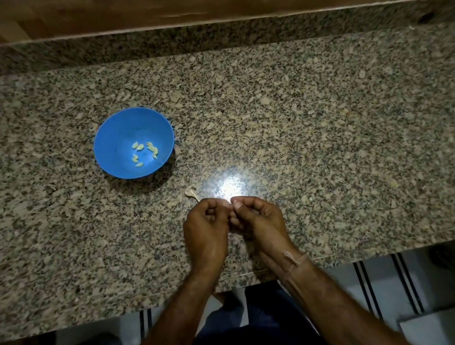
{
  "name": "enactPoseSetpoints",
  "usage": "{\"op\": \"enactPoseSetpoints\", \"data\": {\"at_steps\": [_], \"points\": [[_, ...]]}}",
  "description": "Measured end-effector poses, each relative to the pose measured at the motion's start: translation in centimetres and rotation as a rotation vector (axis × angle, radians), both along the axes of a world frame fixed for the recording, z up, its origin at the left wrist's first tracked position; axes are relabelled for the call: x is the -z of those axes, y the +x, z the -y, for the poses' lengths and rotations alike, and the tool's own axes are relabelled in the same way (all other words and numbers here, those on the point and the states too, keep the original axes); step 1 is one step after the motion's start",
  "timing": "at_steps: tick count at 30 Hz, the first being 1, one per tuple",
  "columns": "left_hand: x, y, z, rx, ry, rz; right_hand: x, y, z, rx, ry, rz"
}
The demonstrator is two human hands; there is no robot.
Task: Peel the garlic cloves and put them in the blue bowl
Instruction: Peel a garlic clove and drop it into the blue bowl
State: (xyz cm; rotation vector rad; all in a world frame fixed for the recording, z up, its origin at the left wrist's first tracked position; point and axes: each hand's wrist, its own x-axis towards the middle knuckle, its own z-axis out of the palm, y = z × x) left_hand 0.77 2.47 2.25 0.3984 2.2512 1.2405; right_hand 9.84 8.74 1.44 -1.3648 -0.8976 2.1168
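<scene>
In the head view, we see the blue bowl at centre left on the granite tabletop, with several peeled garlic cloves lying in its bottom. Lower centre, our left hand and right hand meet, fingers curled, both pinching a mostly hidden garlic clove. A scrap of garlic skin lies just above the left hand.

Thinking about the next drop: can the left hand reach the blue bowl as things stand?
Probably yes: the blue bowl sits ahead-left of the left hand, with only a small peel scrap on the countertop near the path.
</scene>
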Motion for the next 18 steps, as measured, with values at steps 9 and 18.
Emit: {"op": "enactPoseSetpoints", "data": {"at_steps": [9, 18], "points": [[0.9, -0.4, -0.2, 0.122, -0.092, -0.265, 0.5, 1.4, -3.7, -0.084, 0.181, 0.086], [0.4, -0.3, 0.1, 0.089, 0.035, -0.183, 0.0, 0.6, -4.2, -0.331, 0.396, 0.173]]}}
